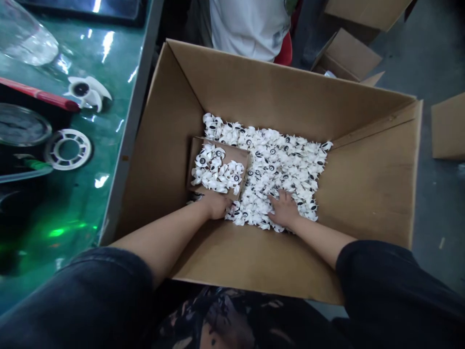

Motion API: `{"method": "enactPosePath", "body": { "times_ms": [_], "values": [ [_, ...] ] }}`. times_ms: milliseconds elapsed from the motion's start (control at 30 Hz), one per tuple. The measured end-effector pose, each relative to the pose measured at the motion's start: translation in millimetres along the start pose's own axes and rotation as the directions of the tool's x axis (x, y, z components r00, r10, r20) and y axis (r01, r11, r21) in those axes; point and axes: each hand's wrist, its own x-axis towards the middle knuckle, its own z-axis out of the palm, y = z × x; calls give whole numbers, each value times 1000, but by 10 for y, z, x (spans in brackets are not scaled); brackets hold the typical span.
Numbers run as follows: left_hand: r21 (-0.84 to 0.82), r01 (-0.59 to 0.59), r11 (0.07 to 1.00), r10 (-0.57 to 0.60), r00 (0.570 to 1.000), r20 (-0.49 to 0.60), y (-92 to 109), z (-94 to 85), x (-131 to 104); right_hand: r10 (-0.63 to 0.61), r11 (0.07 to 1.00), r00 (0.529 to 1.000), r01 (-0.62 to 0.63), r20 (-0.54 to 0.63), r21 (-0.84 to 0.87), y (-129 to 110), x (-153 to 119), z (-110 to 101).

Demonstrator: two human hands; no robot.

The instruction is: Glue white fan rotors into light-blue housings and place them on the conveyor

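Fingers spread, the right hand [284, 209] lies on the heap of white bladed wheels [279, 167]; the left hand [219, 205] is bent at the near edge of a small carton [237, 154] — whether it pinches the carton or a wheel, I cannot tell. Both reach down into a deep cardboard box [370, 174], whose floor the heap covers, the small carton sitting toward its left side. Along the left runs a glossy green table [121, 60], streaked with reflections, bearing a loose white wheel [87, 92] and a slotted white ring [68, 149]. Beyond the box is a person in a white shirt [250, 26]; more cartons [350, 55] stand on the grey floor [410, 65] to the right. The wheels are small and white, with curved blades — many show a dark, round hub — and they lie jumbled at all angles, with some inside the small carton.
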Motion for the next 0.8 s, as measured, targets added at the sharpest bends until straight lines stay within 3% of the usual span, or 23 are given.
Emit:
{"method": "enactPosePath", "body": {
  "times_ms": [200, 300, 433, 567, 633, 700, 800],
  "values": [
    [22, 108, 994, -108, 994, 19, 114, -1, 39, 9, 1000, 1000, -9, 20, 5, -2, 69, 75],
    [17, 158, 987, -159, 987, 4, 244, -107, 33, 20, 1000, 999, -20, 30, 4, 2, 94, 107],
    [6, 201, 980, -200, 979, -26, 374, -492, -195, 26, 1000, 999, -26, 31, -8, 6, 112, 133],
    [4, 228, 974, -220, 943, -251, 537, -985, -750, 30, 999, 1000, -30, 8, -13, -12, 98, 151],
    [-7, 243, 970, -224, 882, -415, 634, -1200, -1051, 28, 1000, 1000, -28, -13, -12, -27, 91, 163],
    [-50, 258, 965, -239, 784, -573, 684, -1381, -1328, 23, 1000, 999, -24, -33, -8, -39, 87, 173],
    [-144, 306, 941, -301, 565, -768, 570, -1574, -1689, 16, 1000, 999, -16, -48, -1, -49, 87, 170]
  ]
}}
